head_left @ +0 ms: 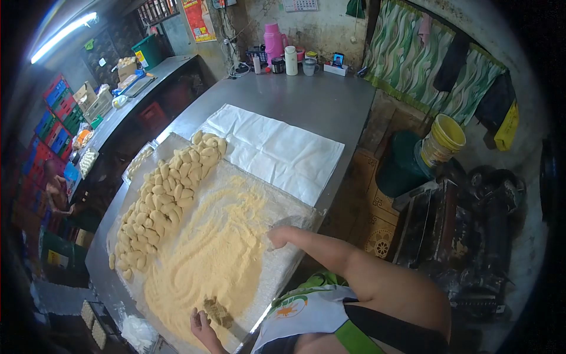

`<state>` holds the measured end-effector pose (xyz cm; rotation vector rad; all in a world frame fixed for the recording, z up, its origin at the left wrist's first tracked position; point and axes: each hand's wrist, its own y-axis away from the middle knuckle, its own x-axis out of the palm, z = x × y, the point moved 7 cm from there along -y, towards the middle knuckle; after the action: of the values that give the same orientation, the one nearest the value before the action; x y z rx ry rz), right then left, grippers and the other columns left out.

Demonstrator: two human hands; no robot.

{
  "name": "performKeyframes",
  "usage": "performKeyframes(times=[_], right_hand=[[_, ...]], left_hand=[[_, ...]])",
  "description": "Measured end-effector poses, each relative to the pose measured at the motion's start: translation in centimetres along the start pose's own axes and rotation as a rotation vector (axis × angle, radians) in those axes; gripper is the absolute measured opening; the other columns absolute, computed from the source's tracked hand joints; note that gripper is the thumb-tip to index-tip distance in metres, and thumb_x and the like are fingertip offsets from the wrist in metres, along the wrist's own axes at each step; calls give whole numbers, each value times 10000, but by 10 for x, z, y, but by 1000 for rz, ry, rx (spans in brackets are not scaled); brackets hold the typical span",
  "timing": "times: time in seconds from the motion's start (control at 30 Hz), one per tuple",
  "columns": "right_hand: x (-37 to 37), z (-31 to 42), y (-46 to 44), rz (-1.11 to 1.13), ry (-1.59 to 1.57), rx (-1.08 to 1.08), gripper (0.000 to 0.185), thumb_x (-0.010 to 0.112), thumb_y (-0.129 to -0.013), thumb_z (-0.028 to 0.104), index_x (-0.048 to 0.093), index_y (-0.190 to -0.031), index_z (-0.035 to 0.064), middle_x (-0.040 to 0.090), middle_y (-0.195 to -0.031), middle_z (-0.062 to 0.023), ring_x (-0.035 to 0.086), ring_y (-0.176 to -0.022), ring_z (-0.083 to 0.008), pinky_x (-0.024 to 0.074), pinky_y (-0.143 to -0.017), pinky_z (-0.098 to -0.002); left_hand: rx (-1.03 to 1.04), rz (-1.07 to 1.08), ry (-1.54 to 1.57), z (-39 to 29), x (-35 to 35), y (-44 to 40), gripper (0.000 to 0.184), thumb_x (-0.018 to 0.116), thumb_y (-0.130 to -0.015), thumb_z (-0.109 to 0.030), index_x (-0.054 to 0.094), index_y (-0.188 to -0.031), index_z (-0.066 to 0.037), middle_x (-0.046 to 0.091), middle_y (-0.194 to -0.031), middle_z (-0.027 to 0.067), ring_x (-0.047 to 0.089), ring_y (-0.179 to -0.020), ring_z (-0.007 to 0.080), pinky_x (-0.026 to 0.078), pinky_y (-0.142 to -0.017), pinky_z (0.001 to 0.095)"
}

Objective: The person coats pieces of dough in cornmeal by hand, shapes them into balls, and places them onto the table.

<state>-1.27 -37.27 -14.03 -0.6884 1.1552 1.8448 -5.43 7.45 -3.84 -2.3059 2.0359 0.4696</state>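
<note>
My left hand [202, 324] is low in the view, fingers loosely bent and apart, with nothing seen in it. Just beside it lies a brownish, rough-looking patch [218, 312] on the crumbs; what it is I cannot make out. My right hand [277, 236] is closed at the right edge of the crumbs, its fingertips turned down and partly hidden. Pale yellow crumbs [218, 259] are spread over a whitish sheet [295, 215]. A long heap of pale dough pieces [156, 209] lies along the far left side of the crumbs.
A white cloth [277, 147] lies folded on the metal table [253, 94]. A pink flask [274, 44], a mug [309, 66] and a phone [337, 59] stand at its back. Right of the table are a green bin [401, 162], a yellow bucket [445, 135] and dark machinery [454, 236].
</note>
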Motion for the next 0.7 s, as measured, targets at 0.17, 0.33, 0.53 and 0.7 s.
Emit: performKeyframes(times=[0.17, 0.33, 0.53, 0.7], right_hand=[[7, -6, -6, -24, -32, -45, 456, 716, -820, 503, 746, -1008, 89, 713, -967, -220, 674, -914, -414, 529, -808, -501], [3, -4, -2, -15, -39, -64, 437, 711, -825, 495, 744, -998, 95, 714, -958, -217, 674, -903, -415, 529, -804, -500], [8, -10, -7, -72, -66, -109, 415, 705, -832, 475, 739, -1000, 97, 713, -975, -212, 671, -904, -415, 531, -808, -497], [4, -10, -3, -75, -99, -99, 418, 696, -835, 473, 735, -1026, 104, 714, -991, -203, 668, -920, -410, 530, -818, -492]], left_hand=[[-20, -12, 0, -1, 5, 6, 368, 651, -953, -151, 612, -1300, -33, 644, -1020, -6, 598, -886, 83, 470, -726, 249], [-18, -24, 4, 0, 6, 10, 371, 652, -953, -154, 611, -1303, -38, 646, -1019, -6, 603, -885, 86, 472, -728, 252], [-24, -17, -16, -1, 8, 10, 379, 655, -950, -155, 607, -1309, -38, 650, -1026, 1, 606, -887, 87, 473, -734, 253], [-29, -3, -1, -2, 12, 7, 382, 657, -947, -150, 607, -1308, -37, 650, -1030, 3, 606, -885, 86, 472, -731, 246]])
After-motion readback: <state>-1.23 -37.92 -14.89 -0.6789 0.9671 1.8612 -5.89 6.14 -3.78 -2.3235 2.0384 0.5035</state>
